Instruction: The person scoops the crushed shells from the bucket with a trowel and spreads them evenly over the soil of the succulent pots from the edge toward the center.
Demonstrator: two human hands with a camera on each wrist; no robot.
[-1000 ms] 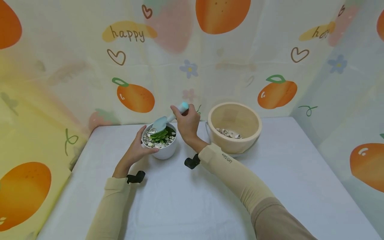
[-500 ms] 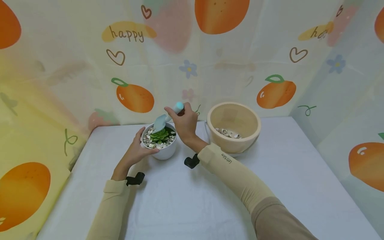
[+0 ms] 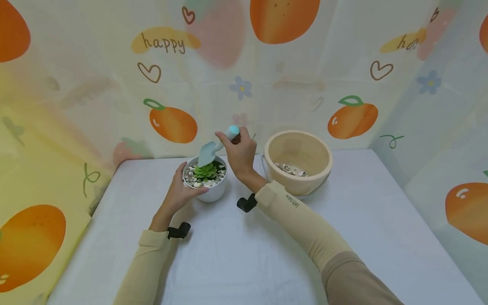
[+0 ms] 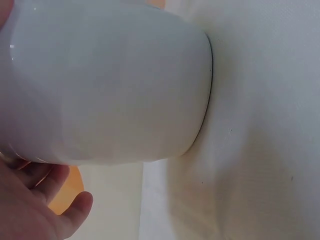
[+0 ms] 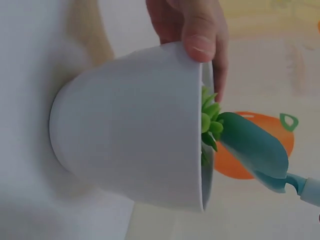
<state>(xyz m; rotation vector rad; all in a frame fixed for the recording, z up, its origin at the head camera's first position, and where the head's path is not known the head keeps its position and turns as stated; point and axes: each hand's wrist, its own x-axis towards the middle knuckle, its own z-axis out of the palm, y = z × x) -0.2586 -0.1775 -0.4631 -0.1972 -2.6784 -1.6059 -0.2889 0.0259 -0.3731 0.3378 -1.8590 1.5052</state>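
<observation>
A white flowerpot (image 3: 212, 195) stands on the table, holding a green succulent (image 3: 206, 171) ringed by pale pebbles (image 3: 195, 181). My left hand (image 3: 181, 191) grips the pot at its left, thumb on the near side of the rim and fingers round the far side. In my right hand (image 3: 242, 154) is the handle of a light blue hand trowel (image 3: 207, 153). Its blade slants down over the back of the pot, the tip at the leaves. From the right wrist view, the trowel blade (image 5: 255, 145) meets the succulent (image 5: 212, 120) just above the rim.
To the right of the pot, close behind my right forearm, stands a large beige bucket (image 3: 299, 185) with some pebbles (image 3: 291, 169) at its bottom. White cloth covers the table (image 3: 228, 254). A fruit-printed curtain (image 3: 282, 84) hangs along the back edge.
The trowel blade has risen slightly and tipped steeper, uncovering more of the succulent. My left hand and the pot have shifted a little to the right.
</observation>
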